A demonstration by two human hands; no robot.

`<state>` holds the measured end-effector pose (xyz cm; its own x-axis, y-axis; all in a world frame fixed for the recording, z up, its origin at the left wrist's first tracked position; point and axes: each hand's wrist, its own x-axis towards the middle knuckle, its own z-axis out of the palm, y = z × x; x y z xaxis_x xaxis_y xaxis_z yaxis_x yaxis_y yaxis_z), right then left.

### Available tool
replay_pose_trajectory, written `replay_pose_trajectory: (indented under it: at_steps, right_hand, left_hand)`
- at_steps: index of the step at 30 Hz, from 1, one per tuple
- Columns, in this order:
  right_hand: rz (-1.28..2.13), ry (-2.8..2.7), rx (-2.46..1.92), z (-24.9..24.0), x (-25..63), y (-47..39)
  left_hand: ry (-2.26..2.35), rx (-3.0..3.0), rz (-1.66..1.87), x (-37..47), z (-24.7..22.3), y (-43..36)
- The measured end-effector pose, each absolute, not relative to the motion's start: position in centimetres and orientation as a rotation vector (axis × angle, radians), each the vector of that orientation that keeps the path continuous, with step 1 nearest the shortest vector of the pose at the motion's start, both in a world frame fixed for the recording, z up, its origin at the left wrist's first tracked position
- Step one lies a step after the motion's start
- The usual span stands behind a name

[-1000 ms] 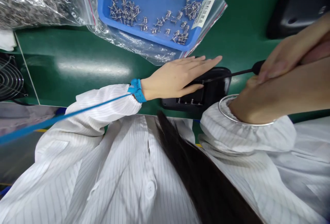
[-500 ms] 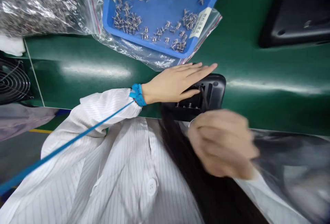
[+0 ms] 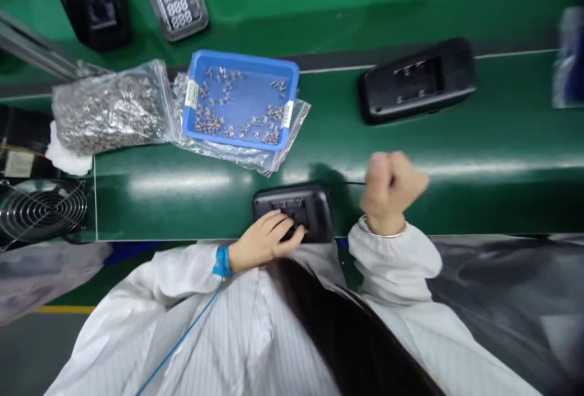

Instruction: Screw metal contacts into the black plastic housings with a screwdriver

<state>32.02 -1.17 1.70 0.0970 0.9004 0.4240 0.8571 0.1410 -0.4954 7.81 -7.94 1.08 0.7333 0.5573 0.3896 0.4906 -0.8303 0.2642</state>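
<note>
My left hand (image 3: 264, 239) lies over the near left part of a black handset casing (image 3: 314, 207), fingers curled onto its open back, at the near edge of the green belt (image 3: 182, 201). A blue wrist strap (image 3: 222, 260) with a cord runs from that wrist. My right hand (image 3: 390, 186) is raised in a blurred fist just right of the casing. A thin dark tool shaft (image 3: 351, 183) pokes out of the fist toward the casing.
A blue tray (image 3: 241, 56) with several small metal springs sits on a plastic bag behind the casing. A bag of springs (image 3: 109, 110) lies to its left. Another black casing (image 3: 417, 79) is at the far right, a keypad unit (image 3: 176, 0) behind, a fan grille (image 3: 41, 207) at left.
The view has pulled back and up, showing more of the belt. My left hand went from flat over the casing to curled on it. My right hand rose from near my chest into a fist beside the casing.
</note>
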Motion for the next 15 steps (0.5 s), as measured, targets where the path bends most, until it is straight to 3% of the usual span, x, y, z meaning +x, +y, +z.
replay_pose_trajectory:
  at_steps: [3, 7, 11, 15]
  right_hand:
    - [0.022, -1.96, -1.747, 0.5, 31.4, -0.7]
    - [0.095, -2.147, -1.923, -1.2, 30.0, -1.3]
    - [0.161, -2.209, -2.003, -1.6, 29.5, -1.1]
    - [0.141, -2.216, -1.915, -1.6, 29.5, -0.9]
  left_hand:
    - [0.865, 2.741, 0.688, 5.7, 3.3, -8.7]
    - [1.222, 1.955, 0.83, 2.7, 9.0, -3.1]
    - [1.239, 1.185, 1.47, 1.6, 11.3, 11.4]
    - [1.309, 1.018, 1.284, 2.6, 8.9, 26.8]
